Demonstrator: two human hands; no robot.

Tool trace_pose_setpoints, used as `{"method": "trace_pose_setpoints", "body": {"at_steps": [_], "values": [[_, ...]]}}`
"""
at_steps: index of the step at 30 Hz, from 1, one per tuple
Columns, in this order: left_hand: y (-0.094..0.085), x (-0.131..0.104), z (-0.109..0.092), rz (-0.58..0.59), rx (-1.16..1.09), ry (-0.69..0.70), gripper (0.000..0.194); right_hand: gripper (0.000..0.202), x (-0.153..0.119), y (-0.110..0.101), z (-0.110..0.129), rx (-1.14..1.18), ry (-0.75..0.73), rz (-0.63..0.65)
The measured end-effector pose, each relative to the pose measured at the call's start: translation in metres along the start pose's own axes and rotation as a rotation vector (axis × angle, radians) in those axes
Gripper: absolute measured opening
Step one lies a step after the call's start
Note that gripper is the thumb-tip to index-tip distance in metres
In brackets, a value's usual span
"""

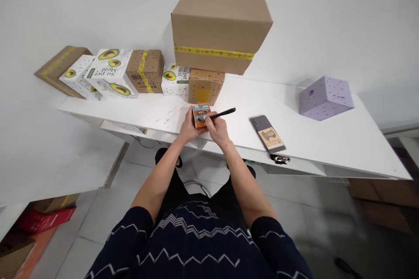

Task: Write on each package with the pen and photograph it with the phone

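My left hand (pixel 189 126) is closed around the left side of a small orange and blue box (pixel 202 110) with pictures printed on it. The box is at the front edge of the white table. My right hand (pixel 217 130) grips a black pen (pixel 225 113), its back end pointing up and right. The pen's tip is hidden by my fingers over the box's face, so I cannot tell whether it touches. Just behind the box stands a small brown carton (pixel 206 85) with a yellow label.
A large brown carton (pixel 216 35) with yellow tape rises behind. White avocado-print boxes (pixel 113 72) and taped brown cartons (pixel 145 69) line the back left. To the right lie a phone (pixel 267 133) and a purple box (pixel 325 98). A metal clip (pixel 280 159) hangs at the front edge.
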State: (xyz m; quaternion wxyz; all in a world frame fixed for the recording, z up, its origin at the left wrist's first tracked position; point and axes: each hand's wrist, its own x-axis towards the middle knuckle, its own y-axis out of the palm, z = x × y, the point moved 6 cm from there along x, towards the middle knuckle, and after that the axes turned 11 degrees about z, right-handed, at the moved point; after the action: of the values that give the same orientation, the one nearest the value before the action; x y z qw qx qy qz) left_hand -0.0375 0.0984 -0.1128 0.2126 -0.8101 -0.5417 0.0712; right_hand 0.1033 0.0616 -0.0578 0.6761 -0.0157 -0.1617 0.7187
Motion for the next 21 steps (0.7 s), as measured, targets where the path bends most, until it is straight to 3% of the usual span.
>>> {"method": "trace_pose_setpoints", "body": {"at_steps": [3, 5, 7, 10, 13, 21], "values": [[0.0, -0.001, 0.001, -0.005, -0.013, 0.003, 0.127, 0.03, -0.004, -0.019, -0.013, 0.266, 0.024, -0.203], [0.001, -0.001, 0.002, -0.001, -0.012, 0.028, 0.127, 0.032, -0.007, -0.037, -0.028, 0.324, 0.097, -0.309], [0.002, 0.0, 0.005, 0.007, -0.011, 0.044, 0.128, 0.031, -0.009, -0.056, -0.045, 0.174, 0.274, -0.284], [0.003, 0.0, 0.009, 0.015, -0.037, 0.04, 0.128, 0.026, -0.011, -0.08, -0.067, -0.139, 0.511, -0.141], [0.002, 0.0, 0.009, 0.021, -0.06, 0.04, 0.128, 0.032, -0.011, -0.093, -0.076, -0.308, 0.573, -0.105], [-0.001, 0.002, 0.006, -0.001, -0.043, 0.032, 0.125, 0.029, -0.022, -0.091, -0.081, -0.534, 0.649, -0.127]]}}
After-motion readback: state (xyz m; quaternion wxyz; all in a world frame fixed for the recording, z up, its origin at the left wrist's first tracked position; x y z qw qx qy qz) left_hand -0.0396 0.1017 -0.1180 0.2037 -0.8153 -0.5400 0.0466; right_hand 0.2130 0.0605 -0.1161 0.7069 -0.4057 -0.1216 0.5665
